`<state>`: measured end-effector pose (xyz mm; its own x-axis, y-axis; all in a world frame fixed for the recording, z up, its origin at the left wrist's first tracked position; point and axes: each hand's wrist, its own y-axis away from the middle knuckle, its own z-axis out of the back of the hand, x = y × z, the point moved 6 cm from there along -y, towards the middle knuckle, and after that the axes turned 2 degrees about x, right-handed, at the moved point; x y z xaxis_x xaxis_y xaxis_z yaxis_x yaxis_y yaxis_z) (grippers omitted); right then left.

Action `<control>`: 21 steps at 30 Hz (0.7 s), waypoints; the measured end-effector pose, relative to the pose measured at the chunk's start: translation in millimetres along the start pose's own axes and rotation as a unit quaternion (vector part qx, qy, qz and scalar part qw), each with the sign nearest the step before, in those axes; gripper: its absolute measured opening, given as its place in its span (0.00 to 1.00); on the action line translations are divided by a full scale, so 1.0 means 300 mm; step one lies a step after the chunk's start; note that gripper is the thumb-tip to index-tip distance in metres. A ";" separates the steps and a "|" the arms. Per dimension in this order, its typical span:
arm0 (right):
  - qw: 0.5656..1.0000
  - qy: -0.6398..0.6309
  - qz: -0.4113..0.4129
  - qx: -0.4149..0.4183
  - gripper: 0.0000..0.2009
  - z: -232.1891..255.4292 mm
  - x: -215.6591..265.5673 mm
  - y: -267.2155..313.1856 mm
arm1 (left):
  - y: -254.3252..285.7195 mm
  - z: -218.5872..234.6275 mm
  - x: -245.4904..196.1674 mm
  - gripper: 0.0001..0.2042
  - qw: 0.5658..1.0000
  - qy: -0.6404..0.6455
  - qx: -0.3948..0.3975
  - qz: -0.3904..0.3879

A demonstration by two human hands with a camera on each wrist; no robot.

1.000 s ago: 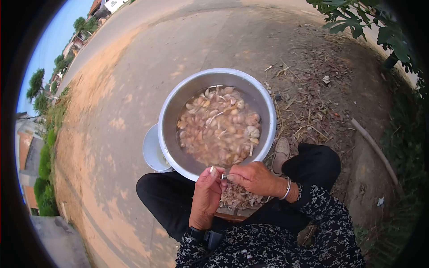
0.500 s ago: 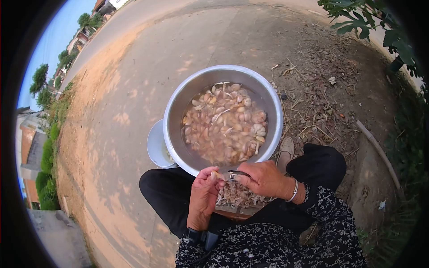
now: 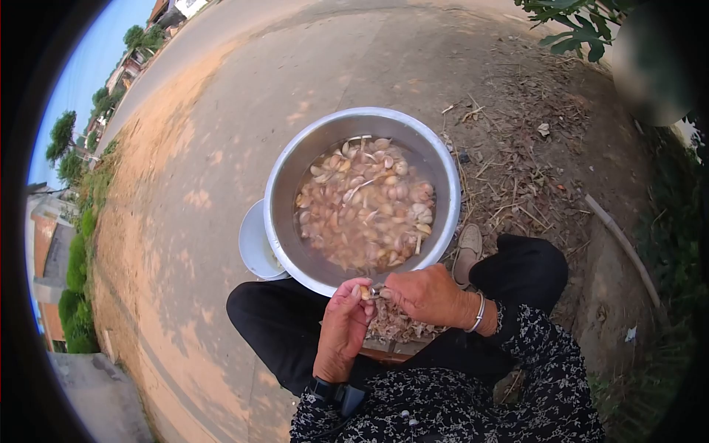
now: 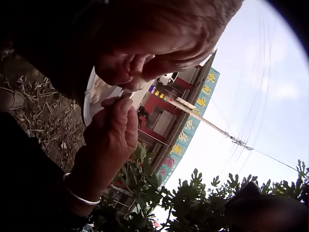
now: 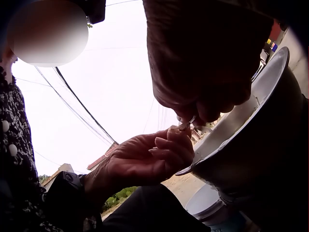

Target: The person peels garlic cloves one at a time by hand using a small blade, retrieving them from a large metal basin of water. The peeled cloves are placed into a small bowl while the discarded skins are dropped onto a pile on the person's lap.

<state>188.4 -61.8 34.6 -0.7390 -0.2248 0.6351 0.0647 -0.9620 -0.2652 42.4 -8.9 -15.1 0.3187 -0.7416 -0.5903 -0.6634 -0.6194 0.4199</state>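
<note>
Just over the near rim of a large metal basin [image 3: 283, 192], my left hand [image 3: 342, 321] pinches a yellowish-tan garlic clove [image 3: 365, 292] between thumb and fingertips. My right hand [image 3: 428, 295] grips a small knife [image 3: 375, 293], its short metal blade right at the clove; the dark handle is mostly hidden in the fist. Both hands meet fingertip to fingertip in the right wrist view, where the left hand [image 5: 149, 159] is palm up below the right hand [image 5: 207, 72]. Many unpeeled garlic cloves [image 3: 362, 210] and a few whole bulbs lie in water in the basin.
A pale bucket [image 3: 253, 236] stands left of the basin, partly beneath its rim. Garlic skins [image 3: 402, 326] are heaped below the hands, between the knees. Dry leaves and straw [image 3: 517, 148] litter the ground to the right, with a long stick [image 3: 624, 247] lying there.
The knife in the right hand has turned, so its dark handle, visible half a second ago, is now covered. The clove in the left fingertips shows more of its tan side than a second ago.
</note>
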 end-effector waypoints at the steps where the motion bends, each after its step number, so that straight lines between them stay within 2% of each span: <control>1: 1.000 0.004 -0.019 0.004 0.09 -0.005 -0.015 0.002 | 0.001 -0.004 0.001 0.13 1.000 -0.011 0.012 0.009; 8: 0.998 -0.037 -0.039 -0.031 0.10 0.031 -0.026 -0.006 | 0.019 -0.033 -0.020 0.11 0.999 0.000 0.047 0.002; 11: 0.999 -0.033 -0.007 0.002 0.09 0.035 0.017 -0.011 | 0.015 -0.014 -0.021 0.10 1.000 -0.008 0.021 -0.019; 13: 1.000 -0.024 -0.002 0.003 0.09 0.030 0.035 -0.014 | 0.013 -0.005 -0.029 0.09 0.997 -0.044 -0.022 -0.054; 16: 1.000 0.003 0.019 -0.006 0.09 0.020 0.039 -0.011 | 0.019 -0.019 -0.037 0.09 0.994 -0.073 -0.042 -0.068; 20: 0.998 0.038 0.045 0.007 0.09 0.005 0.033 0.000 | 0.011 0.006 -0.029 0.09 0.993 -0.104 -0.040 -0.046; 21: 0.998 0.038 0.043 0.007 0.09 0.008 0.029 0.003 | 0.009 0.000 -0.027 0.10 0.997 -0.079 -0.008 -0.012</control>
<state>183.6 -64.9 41.4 -0.7795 -0.2941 0.5530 0.1384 -0.9419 -0.3059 38.1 -4.7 -9.1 0.2226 -0.6782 -0.7004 -0.6462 -0.6406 0.4148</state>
